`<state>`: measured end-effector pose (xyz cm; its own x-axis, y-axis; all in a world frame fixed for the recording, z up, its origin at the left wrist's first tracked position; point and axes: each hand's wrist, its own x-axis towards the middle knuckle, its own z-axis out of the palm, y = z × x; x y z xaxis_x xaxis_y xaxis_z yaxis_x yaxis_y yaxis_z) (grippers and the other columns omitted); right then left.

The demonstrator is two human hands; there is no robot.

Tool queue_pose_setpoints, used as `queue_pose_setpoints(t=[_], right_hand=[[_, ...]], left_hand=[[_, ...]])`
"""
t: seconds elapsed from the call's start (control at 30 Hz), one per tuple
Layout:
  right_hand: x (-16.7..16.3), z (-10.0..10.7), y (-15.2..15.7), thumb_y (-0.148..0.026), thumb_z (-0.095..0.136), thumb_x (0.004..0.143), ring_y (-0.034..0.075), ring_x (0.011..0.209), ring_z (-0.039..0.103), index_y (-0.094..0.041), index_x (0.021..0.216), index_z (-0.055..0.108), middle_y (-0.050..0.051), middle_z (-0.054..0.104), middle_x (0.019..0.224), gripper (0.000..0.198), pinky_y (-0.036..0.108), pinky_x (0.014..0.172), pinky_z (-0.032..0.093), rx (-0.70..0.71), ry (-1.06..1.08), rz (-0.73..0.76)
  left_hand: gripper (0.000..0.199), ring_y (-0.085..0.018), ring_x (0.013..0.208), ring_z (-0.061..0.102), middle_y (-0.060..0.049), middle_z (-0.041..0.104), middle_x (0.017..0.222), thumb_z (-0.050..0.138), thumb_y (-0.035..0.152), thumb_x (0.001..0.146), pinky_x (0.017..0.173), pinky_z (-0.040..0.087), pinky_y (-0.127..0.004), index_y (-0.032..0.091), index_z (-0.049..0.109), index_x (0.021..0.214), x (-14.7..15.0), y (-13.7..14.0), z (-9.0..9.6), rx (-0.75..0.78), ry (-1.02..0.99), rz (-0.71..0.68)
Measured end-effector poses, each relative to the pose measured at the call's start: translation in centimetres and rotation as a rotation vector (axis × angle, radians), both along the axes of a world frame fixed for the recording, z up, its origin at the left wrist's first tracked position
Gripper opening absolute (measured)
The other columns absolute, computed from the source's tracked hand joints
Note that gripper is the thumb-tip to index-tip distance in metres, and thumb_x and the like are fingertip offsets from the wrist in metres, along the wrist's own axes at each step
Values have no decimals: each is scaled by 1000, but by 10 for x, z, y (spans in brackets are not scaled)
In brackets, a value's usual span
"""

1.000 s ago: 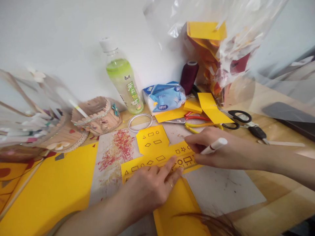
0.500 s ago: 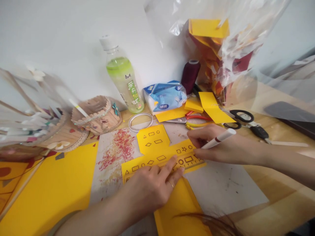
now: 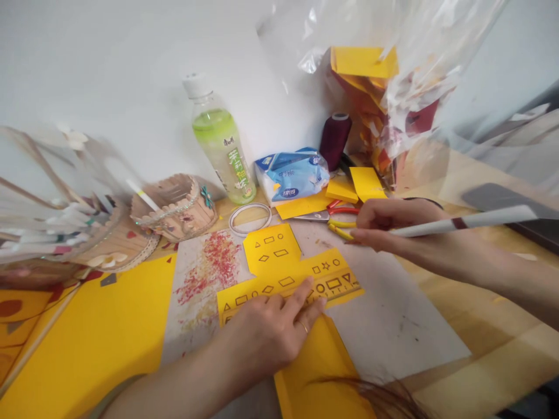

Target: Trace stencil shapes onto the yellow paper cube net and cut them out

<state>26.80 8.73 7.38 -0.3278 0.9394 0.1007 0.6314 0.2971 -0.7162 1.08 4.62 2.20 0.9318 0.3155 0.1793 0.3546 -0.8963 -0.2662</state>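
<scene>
Plain pale wall point(image 3: 109, 64), soft light, wooden table point(image 3: 493, 349) — light brown

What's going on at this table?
A person's left hand presses on a yellow strip marked with shapes, over what looks like a see-through ruler. The right hand grips a white pen, away from the strip; the pen's writing end can't be made out. A smaller yellow piece, with five shapes on it, lies just beyond the strip. Scissors lie farther back, partly hidden.
</scene>
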Motion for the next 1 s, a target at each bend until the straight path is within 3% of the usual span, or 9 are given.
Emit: queue_pose_setpoints(t=[0.13, 0.3, 0.43, 0.53, 0.67, 0.77, 0.83, 0.9, 1.0], right_hand=[[29, -17, -13, -56, 52, 85, 17, 58, 61, -23, 94, 69, 3, 66, 69, 39, 30, 51, 46, -89, 124, -79], [46, -33, -34, -59, 55, 82, 21, 61, 65, -25, 81, 70, 6, 69, 70, 38, 36, 56, 52, -69, 111, -233], [45, -32, -45, -62, 63, 73, 26, 66, 67, -25, 83, 71, 7, 72, 77, 40, 39, 54, 56, -36, 155, -436], [43, -30, -50, -63, 59, 75, 24, 64, 66, -24, 83, 69, 7, 72, 76, 42, 38, 55, 56, -3, 223, -479], [29, -25, -49, -60, 48, 86, 18, 66, 67, -25, 91, 66, 7, 73, 83, 40, 32, 58, 54, -21, 430, -375], [2, -14, -40, -64, 53, 81, 20, 74, 70, -24, 96, 60, 8, 71, 101, 43, 29, 55, 53, -257, 653, -160], [-19, -3, -33, -50, 66, 77, 17, 77, 70, -22, 87, 57, 5, 70, 100, 30, 26, 60, 53, -353, 673, -116], [-35, 5, -25, -38, 71, 74, 16, 81, 69, -21, 82, 55, 3, 70, 94, 25, 25, 66, 53, -357, 714, -116], [-44, 12, -18, -34, 70, 75, 17, 84, 69, -21, 79, 55, 2, 69, 89, 20, 27, 68, 53, -317, 687, -96]], left_hand=[[35, -14, 59, 62, -16, 60, 124, 43, 11, 91, 45, 48, -25, 15, 59, 121, 0, 1, -3, 14, -46, 0], [44, -10, 53, 57, -18, 59, 125, 37, 5, 90, 44, 44, -23, 14, 50, 131, -1, 3, 3, 142, -172, 18], [44, -10, 58, 58, -19, 60, 123, 33, 3, 91, 48, 43, -23, 11, 48, 132, -4, 3, 14, 201, -352, 71], [44, -11, 62, 60, -19, 59, 125, 36, 3, 92, 49, 42, -24, 11, 46, 134, -8, 3, 20, 251, -427, 108], [45, -9, 57, 55, -20, 56, 128, 42, 0, 90, 48, 40, -24, 12, 47, 133, -10, 3, 21, 310, -476, 119], [47, -10, 55, 56, -18, 58, 126, 41, -2, 89, 48, 41, -25, 13, 47, 133, -7, 5, 19, 338, -412, 114], [47, -11, 56, 59, -16, 59, 125, 40, -2, 89, 46, 41, -25, 13, 47, 133, -6, 8, 19, 350, -358, 111], [48, -11, 57, 61, -15, 59, 125, 38, -3, 89, 45, 42, -24, 14, 47, 134, -10, 12, 22, 339, -362, 117], [48, -11, 70, 68, -11, 60, 125, 36, 0, 90, 48, 47, -22, 15, 45, 136, -29, 20, 30, 233, -434, 160]])
